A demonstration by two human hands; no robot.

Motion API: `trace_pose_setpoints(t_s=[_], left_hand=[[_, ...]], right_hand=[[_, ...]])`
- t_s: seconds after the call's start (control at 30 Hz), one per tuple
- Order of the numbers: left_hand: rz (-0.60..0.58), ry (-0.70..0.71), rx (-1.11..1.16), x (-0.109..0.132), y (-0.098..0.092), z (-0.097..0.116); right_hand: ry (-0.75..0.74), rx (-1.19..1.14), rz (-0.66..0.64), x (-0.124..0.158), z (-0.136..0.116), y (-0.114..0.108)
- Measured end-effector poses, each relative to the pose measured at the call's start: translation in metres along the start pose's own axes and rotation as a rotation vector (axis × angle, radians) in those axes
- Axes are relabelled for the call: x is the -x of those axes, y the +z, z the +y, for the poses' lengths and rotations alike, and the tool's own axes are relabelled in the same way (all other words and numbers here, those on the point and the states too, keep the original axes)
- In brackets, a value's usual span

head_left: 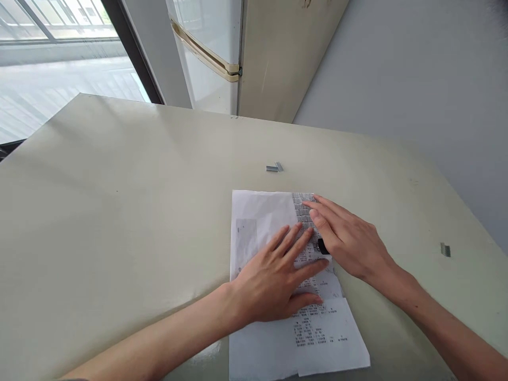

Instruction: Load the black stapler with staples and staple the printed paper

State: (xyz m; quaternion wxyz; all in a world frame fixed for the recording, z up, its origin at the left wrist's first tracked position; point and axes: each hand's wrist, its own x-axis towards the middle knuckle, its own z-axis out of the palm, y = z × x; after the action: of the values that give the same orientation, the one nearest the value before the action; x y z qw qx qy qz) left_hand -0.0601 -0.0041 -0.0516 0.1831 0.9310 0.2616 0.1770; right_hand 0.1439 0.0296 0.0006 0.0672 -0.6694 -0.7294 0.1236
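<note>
The left hand (273, 278) lies spread wide on printed papers (264, 352) on the desk (138, 227), while the right hand (349, 241) curves over their right edge at a small black object (323, 246), its grip unclear; the papers could skew if the left hand's pressure slackens.

matt, lightly creased paper (265, 349) is shown against a smooth tabletop (159, 211) touched with soft gloss; shiny, metal-looking strips (272, 169), a glossy fridge door (216, 26) and a matt wall (416, 69) are also pictured.
</note>
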Motion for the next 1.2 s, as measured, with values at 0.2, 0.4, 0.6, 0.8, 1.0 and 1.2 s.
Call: trace_pose_setpoints(t_s=[0.2, 0.4, 0.6, 0.8, 1.0, 1.2], left_hand=[[-0.010, -0.011, -0.018, -0.001, -0.001, 0.002], [-0.014, -0.010, -0.027, -0.002, -0.007, 0.002], [-0.018, 0.011, 0.000, -0.001, -0.007, -0.001], [-0.072, 0.008, -0.019, -0.004, -0.008, -0.002], [-0.077, 0.020, -0.036, 0.006, -0.020, -0.008], [-0.109, -0.018, -0.044, 0.022, -0.043, -0.023]], right_hand=[[-0.092, 0.222, 0.132, 0.004, -0.007, 0.012], [-0.201, 0.376, 0.202, 0.004, -0.010, 0.023], [-0.183, 0.250, 0.214, 0.004, -0.011, 0.022], [-0.102, -0.079, 0.233, 0.007, -0.003, 0.010], [-0.185, -0.329, 0.291, 0.018, 0.008, 0.002], [-0.190, -0.345, 0.376, 0.035, 0.039, 0.016]])
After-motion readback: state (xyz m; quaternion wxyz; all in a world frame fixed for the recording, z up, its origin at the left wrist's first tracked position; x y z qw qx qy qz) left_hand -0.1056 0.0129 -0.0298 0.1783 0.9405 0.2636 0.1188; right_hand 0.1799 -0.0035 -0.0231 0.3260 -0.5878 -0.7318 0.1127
